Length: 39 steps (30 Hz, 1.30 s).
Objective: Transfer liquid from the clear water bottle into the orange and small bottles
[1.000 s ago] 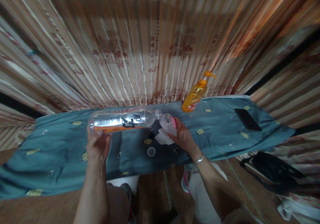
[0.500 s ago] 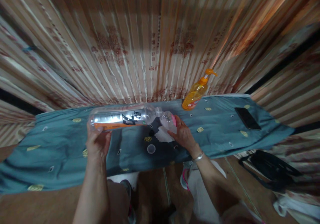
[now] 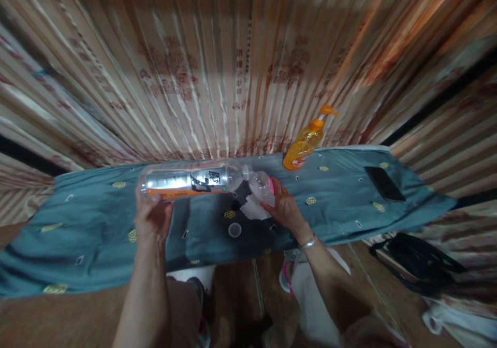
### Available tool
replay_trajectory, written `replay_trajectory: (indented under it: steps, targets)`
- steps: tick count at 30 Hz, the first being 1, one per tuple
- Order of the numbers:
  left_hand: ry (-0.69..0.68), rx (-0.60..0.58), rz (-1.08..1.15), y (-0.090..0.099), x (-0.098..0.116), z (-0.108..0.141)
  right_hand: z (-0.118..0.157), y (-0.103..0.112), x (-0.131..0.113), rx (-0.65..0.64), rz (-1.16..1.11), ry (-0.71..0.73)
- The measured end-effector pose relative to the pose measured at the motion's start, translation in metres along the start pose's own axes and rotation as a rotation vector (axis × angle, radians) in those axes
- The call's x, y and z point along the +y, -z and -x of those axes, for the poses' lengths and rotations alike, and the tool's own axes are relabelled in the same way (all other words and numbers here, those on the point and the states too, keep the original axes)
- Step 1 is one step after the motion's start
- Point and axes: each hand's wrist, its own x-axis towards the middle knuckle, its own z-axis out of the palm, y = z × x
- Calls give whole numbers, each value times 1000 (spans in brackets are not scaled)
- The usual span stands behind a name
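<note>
My left hand (image 3: 151,217) is closed round the base end of a large clear plastic bottle (image 3: 182,180) with a silver and orange label. The bottle lies nearly level above the cloth, its neck pointing right. In my right hand (image 3: 286,207) is a small clear plastic bottle (image 3: 261,183) with a pink end. The small bottle's left end meets the large bottle's mouth; whether they are joined I cannot tell. White tissue (image 3: 254,208) sits below the small bottle, by my right fingers. A small round clear cap (image 3: 234,230) rests on the cloth nearer to me.
A teal patterned cloth (image 3: 334,208) covers the table. Towards the back right stands an orange pump bottle (image 3: 303,146), with a black phone (image 3: 384,184) farther right. Pleated curtains (image 3: 217,68) enclose the back and sides. A black bag (image 3: 421,260) is below at right.
The large bottle has rolled slightly, so more of the label's black characters shows. Both hands stay in nearly the same place.
</note>
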Motion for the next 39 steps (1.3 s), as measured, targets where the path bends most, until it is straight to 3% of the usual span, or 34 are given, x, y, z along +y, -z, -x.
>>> replay_trajectory:
  steps: [39]
  targets:
    - [9, 6, 64, 0, 0, -1, 1, -1, 3, 10, 17, 14]
